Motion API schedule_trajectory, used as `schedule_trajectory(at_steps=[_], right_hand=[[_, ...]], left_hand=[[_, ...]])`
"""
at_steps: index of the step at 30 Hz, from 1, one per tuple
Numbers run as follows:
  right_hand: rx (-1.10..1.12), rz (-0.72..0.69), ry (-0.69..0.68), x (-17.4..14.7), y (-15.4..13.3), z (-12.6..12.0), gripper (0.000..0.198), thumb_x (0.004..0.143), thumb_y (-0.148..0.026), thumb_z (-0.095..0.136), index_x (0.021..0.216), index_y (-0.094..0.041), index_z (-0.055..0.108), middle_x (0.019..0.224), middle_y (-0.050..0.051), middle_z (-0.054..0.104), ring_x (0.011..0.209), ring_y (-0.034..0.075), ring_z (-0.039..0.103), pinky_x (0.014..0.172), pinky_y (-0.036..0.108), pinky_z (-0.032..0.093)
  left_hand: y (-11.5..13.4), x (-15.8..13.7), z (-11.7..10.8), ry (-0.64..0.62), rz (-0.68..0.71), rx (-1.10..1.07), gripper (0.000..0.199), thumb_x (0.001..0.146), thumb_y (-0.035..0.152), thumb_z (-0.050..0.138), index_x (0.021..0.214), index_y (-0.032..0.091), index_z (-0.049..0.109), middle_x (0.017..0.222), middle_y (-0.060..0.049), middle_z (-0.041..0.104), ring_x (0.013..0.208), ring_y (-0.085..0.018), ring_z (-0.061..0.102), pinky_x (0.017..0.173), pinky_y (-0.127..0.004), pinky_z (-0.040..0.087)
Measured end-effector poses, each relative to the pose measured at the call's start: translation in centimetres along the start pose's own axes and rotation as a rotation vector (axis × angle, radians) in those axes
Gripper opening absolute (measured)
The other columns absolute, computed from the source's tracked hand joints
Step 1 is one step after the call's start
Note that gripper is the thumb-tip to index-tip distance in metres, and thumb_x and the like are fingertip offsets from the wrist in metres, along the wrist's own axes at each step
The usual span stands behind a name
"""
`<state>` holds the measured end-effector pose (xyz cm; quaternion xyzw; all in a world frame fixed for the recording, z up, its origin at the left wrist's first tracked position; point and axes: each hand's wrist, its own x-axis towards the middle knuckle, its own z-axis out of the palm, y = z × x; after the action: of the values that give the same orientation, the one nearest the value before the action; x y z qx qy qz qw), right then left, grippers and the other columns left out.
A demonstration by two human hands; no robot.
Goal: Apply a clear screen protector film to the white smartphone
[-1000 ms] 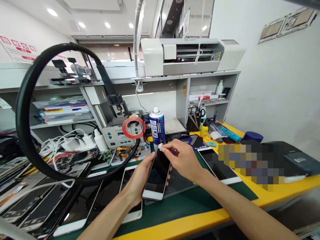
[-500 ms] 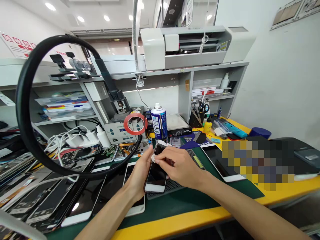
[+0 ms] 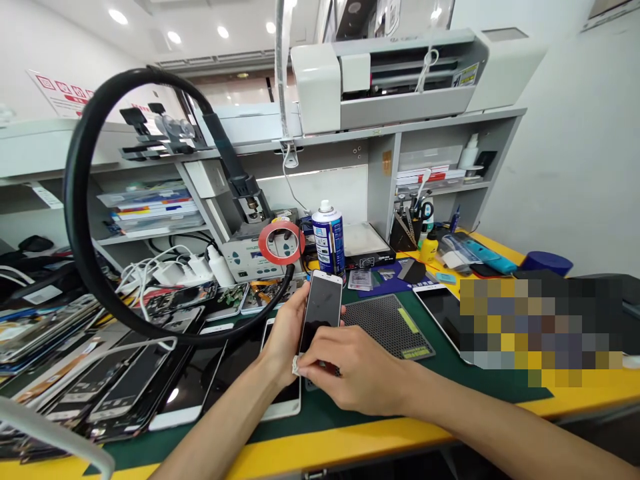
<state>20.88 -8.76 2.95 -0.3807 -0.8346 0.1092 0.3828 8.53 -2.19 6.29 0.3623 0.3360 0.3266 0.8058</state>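
Observation:
My left hand (image 3: 285,337) is closed around the edges of a white smartphone (image 3: 323,303) with a dark screen, held tilted above the green mat. Some of its fingertips show along the phone's right edge. My right hand (image 3: 350,370) pinches a small crumpled white wipe (image 3: 296,366) at the lower left edge of the phone. That hand covers the bottom part of the screen. Faint smudges show on the upper screen. Below and beside the hands lies a dark perforated pad (image 3: 387,323) with a yellow-green strip.
Stacked phone parts (image 3: 120,380) and more phones crowd the left. A thick black hose (image 3: 75,200) loops above them. Behind stand a spray can (image 3: 328,240) and a red tape roll (image 3: 264,243). A large white-framed device (image 3: 440,317) lies right, beside a blurred patch.
My right hand has slid the wipe from the upper left of the screen down to the phone's lower left edge. The view has shifted slightly, and more of the perforated pad shows.

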Motion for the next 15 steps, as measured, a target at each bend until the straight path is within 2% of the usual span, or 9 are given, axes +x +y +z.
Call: schedule_trajectory(at_steps=[8, 15], right_hand=[[-0.060, 0.001, -0.006, 0.1, -0.1, -0.5, 0.014, 0.092, -0.019, 0.058, 0.096, -0.019, 0.072, 0.089, 0.004, 0.070, 0.079, 0.016, 0.066, 0.071, 0.026, 0.046], [-0.099, 0.014, -0.045, 0.2, 0.2, -1.9, 0.011, 0.089, -0.016, 0.059, 0.089, -0.020, 0.070, 0.083, 0.003, 0.070, 0.073, 0.016, 0.062, 0.070, 0.027, 0.044]], left_hand=[[0.8, -0.3, 0.4, 0.034, -0.024, -0.006, 0.052, 0.099, 0.051, 0.042, 0.104, 0.007, 0.069, 0.090, -0.017, 0.076, 0.072, -0.026, 0.073, 0.070, -0.036, 0.060], [1.3, 0.0, -0.3, -0.028, 0.052, -0.087, 0.044, 0.100, 0.046, 0.043, 0.108, 0.011, 0.069, 0.083, -0.011, 0.076, 0.067, -0.022, 0.072, 0.066, -0.033, 0.059]])
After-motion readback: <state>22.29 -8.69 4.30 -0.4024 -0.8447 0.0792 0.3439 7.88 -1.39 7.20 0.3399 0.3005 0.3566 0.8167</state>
